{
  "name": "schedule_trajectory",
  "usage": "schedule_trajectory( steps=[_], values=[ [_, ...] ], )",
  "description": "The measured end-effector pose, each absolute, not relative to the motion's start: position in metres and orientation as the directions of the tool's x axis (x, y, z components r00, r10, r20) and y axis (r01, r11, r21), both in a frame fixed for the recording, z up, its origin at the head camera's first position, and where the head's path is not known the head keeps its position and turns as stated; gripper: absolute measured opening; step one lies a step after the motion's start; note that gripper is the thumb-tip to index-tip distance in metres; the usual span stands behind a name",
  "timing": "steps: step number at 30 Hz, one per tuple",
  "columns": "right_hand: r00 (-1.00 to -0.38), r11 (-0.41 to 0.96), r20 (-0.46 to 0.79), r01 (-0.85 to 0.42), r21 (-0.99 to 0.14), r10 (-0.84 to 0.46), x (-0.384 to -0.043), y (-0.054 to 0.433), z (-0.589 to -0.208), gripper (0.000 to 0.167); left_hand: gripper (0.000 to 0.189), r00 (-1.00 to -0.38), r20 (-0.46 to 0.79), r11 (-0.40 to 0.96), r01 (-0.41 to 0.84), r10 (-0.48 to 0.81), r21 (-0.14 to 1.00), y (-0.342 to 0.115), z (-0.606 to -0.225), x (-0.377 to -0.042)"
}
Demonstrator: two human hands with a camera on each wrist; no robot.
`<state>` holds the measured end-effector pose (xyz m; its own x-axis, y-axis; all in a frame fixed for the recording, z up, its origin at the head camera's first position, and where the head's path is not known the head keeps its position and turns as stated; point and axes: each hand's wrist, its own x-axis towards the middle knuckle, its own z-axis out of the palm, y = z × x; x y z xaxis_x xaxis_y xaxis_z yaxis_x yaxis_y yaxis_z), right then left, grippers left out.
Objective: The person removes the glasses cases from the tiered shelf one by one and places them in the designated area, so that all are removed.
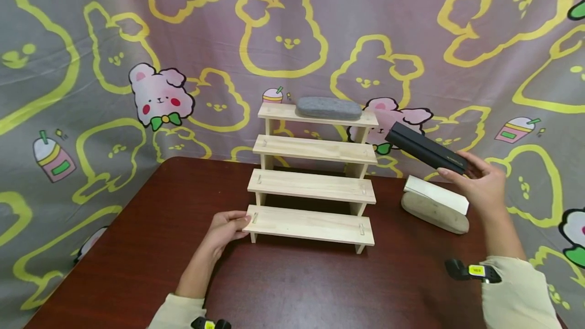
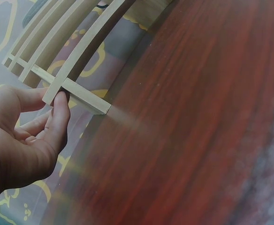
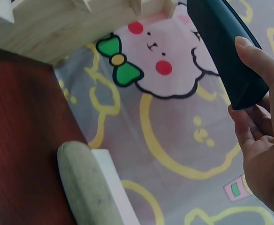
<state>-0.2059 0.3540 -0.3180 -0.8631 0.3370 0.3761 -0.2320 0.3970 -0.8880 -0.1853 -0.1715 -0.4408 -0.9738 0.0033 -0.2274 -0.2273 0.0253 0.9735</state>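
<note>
Head view: right hand (image 1: 484, 184) grips a long, angular black case (image 1: 425, 147), raised beside a pale wooden four-tier rack (image 1: 311, 185).
Left hand (image 1: 226, 230) pinches the lowest shelf (image 1: 311, 225); up top I see a grey oval fabric case (image 1: 328, 107), closed, contents hidden.

A long, black case (image 1: 425, 147) is held aloft at right of the frame, slanting down from its left end to its right; the small marking near its lower end is perhaps lettering. At mid-frame, a pale wooden four-tier stand (image 1: 311, 185) is upright, rising in steps.
</note>
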Motion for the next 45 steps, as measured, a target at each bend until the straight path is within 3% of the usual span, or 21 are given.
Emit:
schedule_trajectory(
  steps=[11, 17, 26, 37, 45],
  values=[
    [-0.876, 0.376, 0.258, -0.096, -0.922, 0.409, -0.189, 0.374, -0.334, 0.043, 0.043, -0.974, -0.225, 0.020, -0.224, 0.011, 0.974, -0.170, -0.440, -0.184],
    [-0.875, 0.443, 0.254, -0.051, -0.895, 0.413, -0.183, 0.384, -0.347, 0.044, 0.042, -0.974, -0.225, 0.019, -0.225, 0.009, 0.974, -0.171, -0.441, -0.183],
    [-0.889, 0.423, 0.203, -0.011, -0.906, 0.411, -0.174, 0.392, -0.361, 0.046, 0.042, -0.975, -0.223, 0.022, -0.223, 0.008, 0.975, -0.171, -0.441, -0.185],
    [-0.895, 0.509, 0.174, 0.067, -0.858, 0.410, -0.165, 0.398, -0.382, 0.043, 0.042, -0.975, -0.223, 0.018, -0.222, 0.004, 0.975, -0.171, -0.441, -0.185],
    [-0.908, 0.561, 0.115, 0.145, -0.815, 0.402, -0.156, 0.407, -0.395, 0.051, 0.043, -0.978, -0.210, 0.028, -0.210, 0.007, 0.977, -0.170, -0.439, -0.184]
  ],
)
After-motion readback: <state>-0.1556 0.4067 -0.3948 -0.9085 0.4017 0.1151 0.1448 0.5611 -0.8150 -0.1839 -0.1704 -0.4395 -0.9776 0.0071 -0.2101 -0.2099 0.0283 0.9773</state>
